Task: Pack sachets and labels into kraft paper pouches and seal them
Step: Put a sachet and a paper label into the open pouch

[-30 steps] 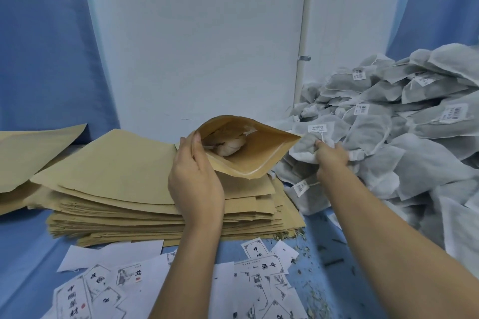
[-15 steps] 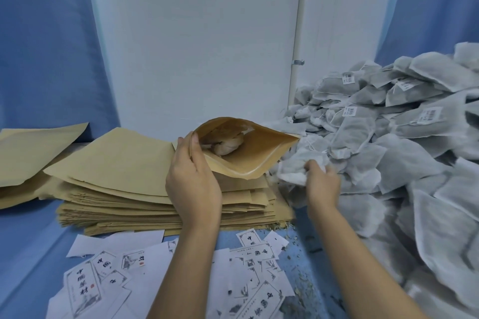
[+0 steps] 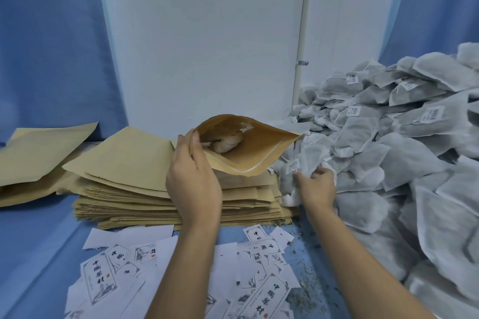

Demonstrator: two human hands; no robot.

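Ideally, with the left hand (image 3: 193, 184) gripping the kraft pouch (image 3: 259, 153) by its nine o'clock rim, mouth gaping, the right hand (image 3: 315, 186), pinching a sachet (image 3: 309, 160) at the pouch's three o'clock, should feed it corner-first, tag (image 3: 293, 165) tucked in, clear of the seal strip (image 3: 241, 169).

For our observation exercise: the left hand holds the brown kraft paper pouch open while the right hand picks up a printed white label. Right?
No: the head view shows the right hand holding a grey mesh sachet, not a label.
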